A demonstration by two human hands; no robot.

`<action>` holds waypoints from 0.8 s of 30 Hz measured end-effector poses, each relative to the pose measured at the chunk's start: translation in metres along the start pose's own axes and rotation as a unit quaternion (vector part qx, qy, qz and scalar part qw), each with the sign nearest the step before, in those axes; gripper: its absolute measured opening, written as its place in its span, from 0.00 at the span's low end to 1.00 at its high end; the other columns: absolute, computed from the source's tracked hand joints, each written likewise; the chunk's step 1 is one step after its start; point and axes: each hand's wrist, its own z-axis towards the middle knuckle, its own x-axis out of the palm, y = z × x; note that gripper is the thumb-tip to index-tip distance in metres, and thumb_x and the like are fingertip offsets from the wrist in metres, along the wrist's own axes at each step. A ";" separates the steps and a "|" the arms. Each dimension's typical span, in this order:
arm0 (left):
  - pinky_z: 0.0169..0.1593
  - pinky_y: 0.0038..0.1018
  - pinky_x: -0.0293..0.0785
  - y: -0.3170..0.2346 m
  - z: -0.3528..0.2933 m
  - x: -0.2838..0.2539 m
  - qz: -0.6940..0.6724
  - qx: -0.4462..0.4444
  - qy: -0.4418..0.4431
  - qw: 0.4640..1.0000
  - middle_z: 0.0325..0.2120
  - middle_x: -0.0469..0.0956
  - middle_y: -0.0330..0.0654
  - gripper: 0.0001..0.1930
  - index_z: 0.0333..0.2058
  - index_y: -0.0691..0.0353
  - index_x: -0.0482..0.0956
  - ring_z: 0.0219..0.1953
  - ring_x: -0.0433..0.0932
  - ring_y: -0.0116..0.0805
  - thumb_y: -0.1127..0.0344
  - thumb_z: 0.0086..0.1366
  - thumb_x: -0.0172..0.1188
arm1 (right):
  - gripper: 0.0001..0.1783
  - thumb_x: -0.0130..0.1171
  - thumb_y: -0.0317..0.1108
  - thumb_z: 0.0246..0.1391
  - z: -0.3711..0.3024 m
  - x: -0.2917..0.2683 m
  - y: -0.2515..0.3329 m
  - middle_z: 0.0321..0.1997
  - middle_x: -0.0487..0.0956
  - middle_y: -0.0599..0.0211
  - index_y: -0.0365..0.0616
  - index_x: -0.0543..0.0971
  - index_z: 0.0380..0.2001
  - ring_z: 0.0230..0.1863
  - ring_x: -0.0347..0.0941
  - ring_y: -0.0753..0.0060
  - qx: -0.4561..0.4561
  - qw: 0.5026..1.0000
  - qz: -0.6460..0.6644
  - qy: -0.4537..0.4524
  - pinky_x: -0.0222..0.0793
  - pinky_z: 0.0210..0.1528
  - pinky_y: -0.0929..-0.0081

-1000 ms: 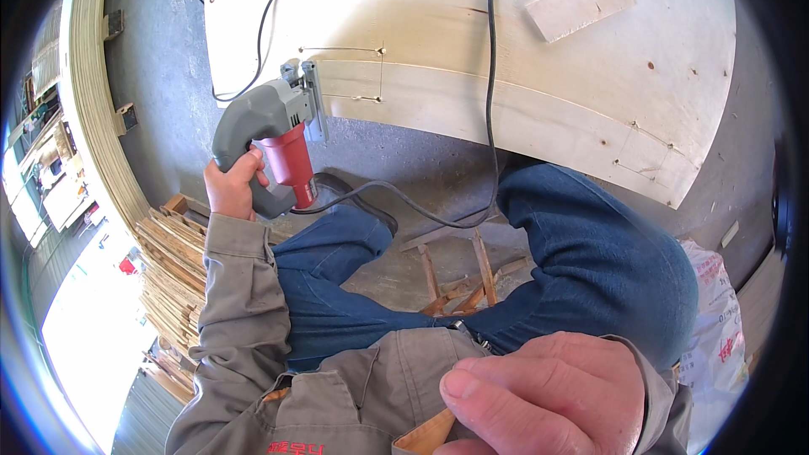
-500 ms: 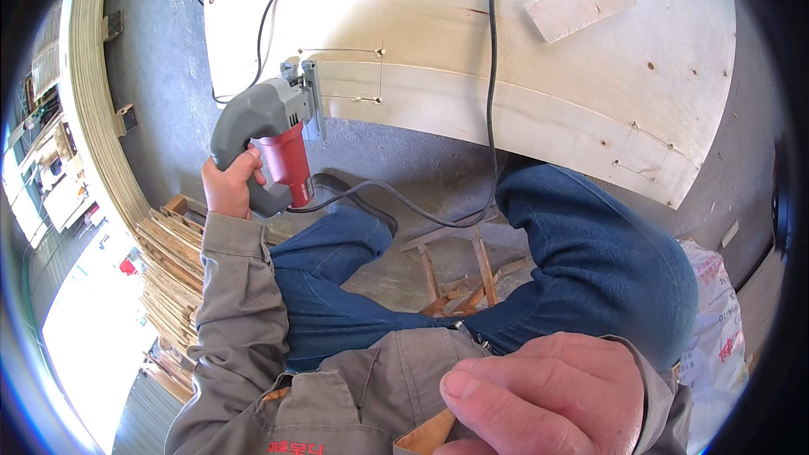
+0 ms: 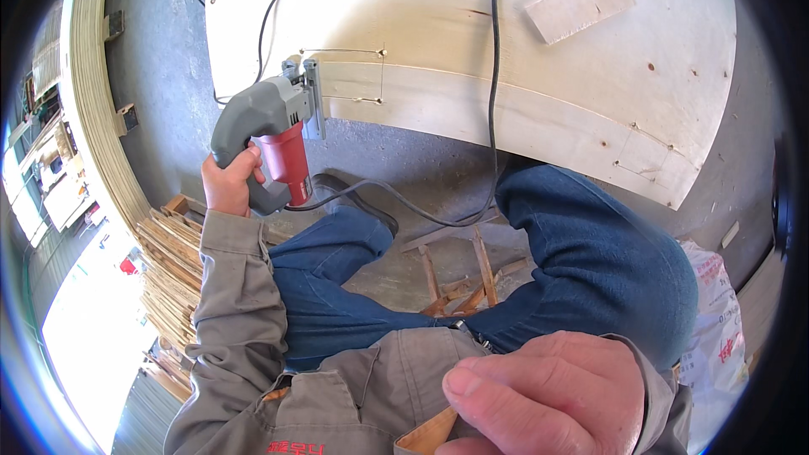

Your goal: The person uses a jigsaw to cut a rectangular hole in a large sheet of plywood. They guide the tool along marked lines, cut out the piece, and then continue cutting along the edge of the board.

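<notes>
Stacked boards (image 3: 94, 118): pale layered edges bow along the far left, well apart from the tool
Wood strips (image 3: 173, 278): a rough heap beside the grey-brown left sleeve (image 3: 240, 286)
Left hand (image 3: 229, 184): fingers curled round the rear of a dark grey handle (image 3: 226, 139), holding the jigsaw
Jigsaw (image 3: 282, 150): grey and red, at the near left edge of the plywood; its long axis runs from the person outward, metal nose pointing away, red barrel back toward the lap, flat base plate facing right
Pencilled rectangle (image 3: 354, 76): just right of the nose, dark spots at its right-hand corners
Plywood (image 3: 404, 8): a broad pale sheet spread before the person
Cord (image 3: 495, 59): black, loops from the jigsaw's rear and over the sheet
Right hand (image 3: 552, 388): nearest the lens, thumb forward, fingers bent; cannot tell whether they grip anything
Wood block (image 3: 581, 6): lies aslant on the plywood's far right
Sack (image 3: 712, 312): white with red print, beyond the right knee (image 3: 624, 261)
</notes>
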 end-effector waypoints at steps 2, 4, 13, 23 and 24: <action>0.26 0.26 0.71 0.001 0.001 -0.001 0.000 0.004 0.002 1.000 0.23 0.77 0.40 0.10 0.38 0.67 0.80 0.20 0.75 0.29 0.68 0.61 0.65 | 0.27 0.70 0.29 0.51 -0.002 -0.008 0.000 0.39 0.85 0.48 0.26 0.77 0.53 0.31 0.83 0.58 0.008 0.999 0.003 0.040 0.79 0.28 0.70; 0.26 0.26 0.71 0.002 0.002 -0.003 0.000 0.009 0.005 1.000 0.23 0.77 0.41 0.10 0.38 0.67 0.80 0.20 0.75 0.29 0.68 0.61 0.65 | 0.28 0.70 0.29 0.50 -0.001 -0.009 0.001 0.39 0.85 0.49 0.27 0.77 0.53 0.31 0.83 0.58 0.017 0.998 0.002 0.058 0.79 0.29 0.70; 0.26 0.26 0.70 -0.001 0.002 -0.001 -0.001 -0.001 0.004 1.000 0.23 0.78 0.41 0.10 0.38 0.67 0.80 0.20 0.75 0.29 0.68 0.61 0.66 | 0.28 0.70 0.28 0.49 -0.004 -0.004 0.000 0.39 0.85 0.49 0.27 0.77 0.53 0.31 0.83 0.58 0.016 0.999 -0.005 0.047 0.79 0.28 0.70; 0.26 0.26 0.71 0.000 0.004 -0.001 -0.010 0.006 0.007 1.000 0.23 0.77 0.41 0.10 0.38 0.68 0.80 0.20 0.75 0.29 0.69 0.61 0.66 | 0.28 0.70 0.27 0.49 -0.003 -0.007 0.002 0.40 0.84 0.49 0.27 0.77 0.54 0.32 0.83 0.59 0.024 0.998 0.006 0.055 0.79 0.29 0.70; 0.26 0.26 0.70 0.000 0.004 -0.001 -0.010 0.007 0.007 1.000 0.23 0.77 0.41 0.10 0.38 0.68 0.80 0.20 0.75 0.29 0.69 0.61 0.66 | 0.28 0.70 0.27 0.49 -0.003 -0.007 0.001 0.40 0.84 0.49 0.27 0.77 0.54 0.32 0.83 0.59 0.024 0.998 0.007 0.053 0.79 0.29 0.70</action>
